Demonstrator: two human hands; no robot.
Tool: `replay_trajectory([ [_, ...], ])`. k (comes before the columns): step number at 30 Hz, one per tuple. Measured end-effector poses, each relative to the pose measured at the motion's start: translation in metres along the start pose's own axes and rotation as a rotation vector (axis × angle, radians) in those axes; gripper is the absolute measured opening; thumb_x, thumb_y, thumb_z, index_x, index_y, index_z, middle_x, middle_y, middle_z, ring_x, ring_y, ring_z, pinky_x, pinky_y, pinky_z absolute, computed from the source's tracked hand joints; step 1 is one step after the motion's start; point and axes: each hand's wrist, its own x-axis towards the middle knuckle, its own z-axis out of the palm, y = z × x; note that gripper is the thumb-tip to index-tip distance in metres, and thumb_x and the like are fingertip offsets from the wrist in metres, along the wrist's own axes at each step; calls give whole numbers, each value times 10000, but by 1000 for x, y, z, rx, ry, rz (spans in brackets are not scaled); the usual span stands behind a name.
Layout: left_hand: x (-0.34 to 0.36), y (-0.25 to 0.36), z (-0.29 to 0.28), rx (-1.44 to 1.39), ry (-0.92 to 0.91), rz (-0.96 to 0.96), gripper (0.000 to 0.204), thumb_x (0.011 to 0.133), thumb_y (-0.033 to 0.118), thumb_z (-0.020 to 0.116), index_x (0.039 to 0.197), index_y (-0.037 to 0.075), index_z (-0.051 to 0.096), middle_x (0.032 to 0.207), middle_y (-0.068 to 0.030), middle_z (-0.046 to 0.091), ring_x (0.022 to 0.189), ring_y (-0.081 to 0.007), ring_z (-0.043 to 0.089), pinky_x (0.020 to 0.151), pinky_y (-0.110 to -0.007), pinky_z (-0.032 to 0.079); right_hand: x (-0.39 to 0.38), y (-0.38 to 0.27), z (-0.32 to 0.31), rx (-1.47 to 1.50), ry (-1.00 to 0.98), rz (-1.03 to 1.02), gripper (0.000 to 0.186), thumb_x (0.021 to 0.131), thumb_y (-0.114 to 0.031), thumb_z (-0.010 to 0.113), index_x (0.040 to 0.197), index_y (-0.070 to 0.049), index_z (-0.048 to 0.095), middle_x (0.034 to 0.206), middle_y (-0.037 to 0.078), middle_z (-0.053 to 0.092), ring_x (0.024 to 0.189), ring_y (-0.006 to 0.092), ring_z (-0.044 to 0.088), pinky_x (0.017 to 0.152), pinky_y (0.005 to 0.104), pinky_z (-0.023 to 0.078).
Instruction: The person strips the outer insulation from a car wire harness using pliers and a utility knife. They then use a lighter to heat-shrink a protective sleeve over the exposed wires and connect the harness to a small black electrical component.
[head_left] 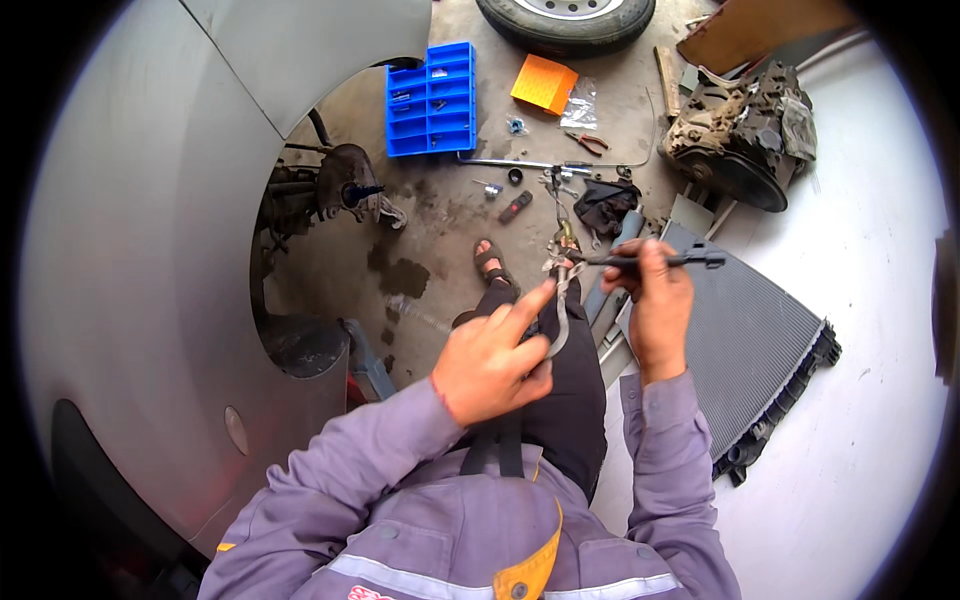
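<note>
My left hand (495, 362) is in the middle, its index finger stretched out and the other fingers curled. A curved grey tube (562, 325) runs from those curled fingers up to a metal fitting at its top, near the index fingertip. To the right, my right hand (658, 305) is closed on a slim black rod-shaped tool (690, 259). The tool lies nearly level, its left end close to the tube's fitting. How the two meet there is too small to make out.
A grey car body (150, 250) with an exposed wheel hub (355, 190) stands left. Ahead are a blue compartment tray (430, 135), an orange box (544, 85), pliers (588, 144) and a tyre (570, 30). A radiator (745, 330) and a greasy metal assembly (745, 135) lie right.
</note>
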Motion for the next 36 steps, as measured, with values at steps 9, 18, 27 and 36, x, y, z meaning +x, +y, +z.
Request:
replay_trajectory([
  [9, -114, -65, 20, -131, -407, -361, 224, 787, 239, 686, 771, 42, 581, 878, -83, 572, 741, -304, 637, 620, -439, 512, 114, 58, -15, 784, 18, 61, 303, 1041, -276, 541, 1094, 9, 633, 1051, 131, 669, 986, 256, 660, 965, 391, 553],
  [18, -111, -98, 11, -665, -337, -411, 164, 720, 99, 736, 846, 43, 647, 895, -48, 651, 690, -266, 652, 593, -350, 499, 175, 137, -5, 274, 141, -7, 362, 1030, -259, 571, 1167, 76, 572, 1126, 157, 621, 1057, 297, 644, 1014, 447, 527],
  [27, -117, -129, 25, -587, -324, -389, 148, 705, 103, 748, 791, 59, 634, 861, -33, 643, 656, -257, 636, 553, -357, 482, 129, 206, -48, -54, 367, 53, 341, 1030, -241, 573, 1140, 82, 576, 1085, 169, 650, 945, 280, 703, 834, 369, 610],
  [36, -90, -193, 16, -398, -164, -419, 160, 659, 5, 712, 779, 28, 609, 820, -76, 626, 577, -249, 600, 525, -337, 465, 75, 213, -114, -348, 306, 464, 384, 1013, -299, 586, 1035, 85, 579, 855, 139, 640, 647, 194, 652, 615, 364, 609],
])
